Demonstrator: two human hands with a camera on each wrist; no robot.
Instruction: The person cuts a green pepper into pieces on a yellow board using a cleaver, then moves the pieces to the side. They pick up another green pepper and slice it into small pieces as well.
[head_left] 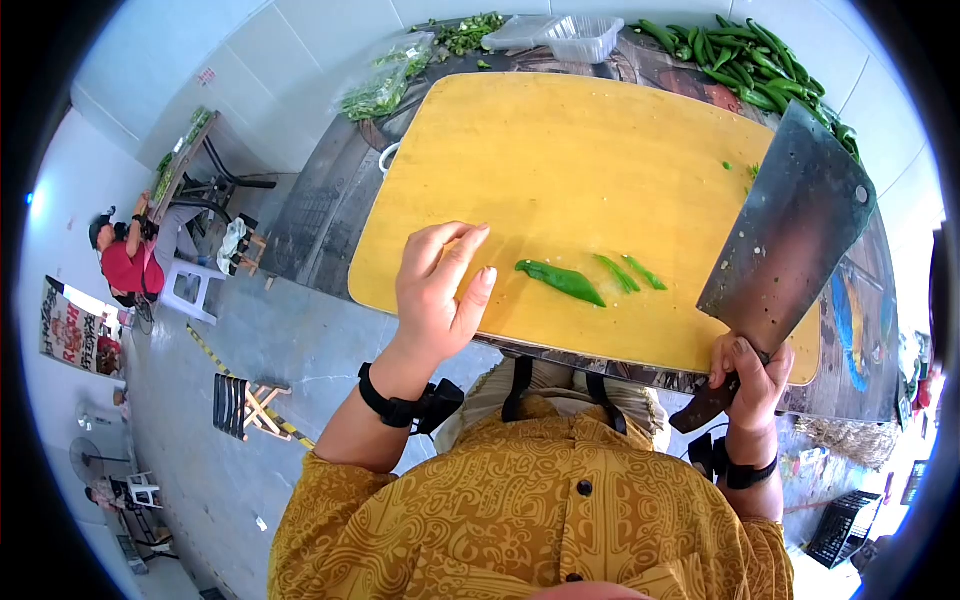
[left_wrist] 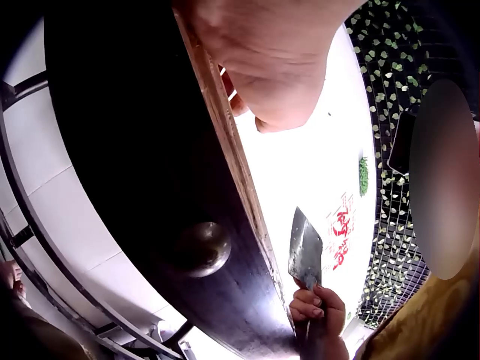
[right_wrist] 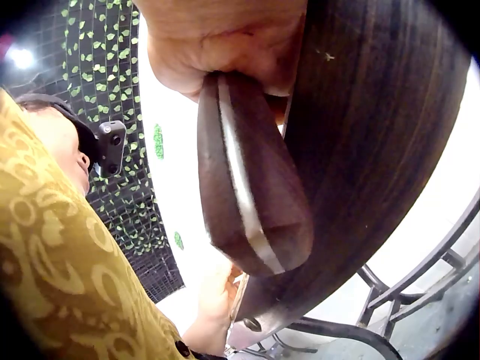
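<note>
A wide cleaver (head_left: 790, 215) is in the right hand (head_left: 752, 378), its blade over the right side of the yellow cutting board (head_left: 560, 130). In the right wrist view the fingers wrap its dark wooden handle (right_wrist: 251, 180). The left hand (head_left: 440, 290) is above the board's near left edge, fingers loosely bent, holding nothing. Just right of it lies a green pepper piece (head_left: 562, 282), with thin pepper strips (head_left: 617, 273) beside it. The left wrist view shows the left hand (left_wrist: 262, 60) by the table edge and the cleaver blade (left_wrist: 305, 247) beyond.
Whole green peppers (head_left: 740, 60) are heaped at the back right. Clear plastic trays (head_left: 585, 38) and a bag of greens (head_left: 378, 92) stand along the back. Small green bits (head_left: 753, 172) lie near the blade. A seated person in red (head_left: 132, 265) is far left, near a stool (head_left: 190, 288).
</note>
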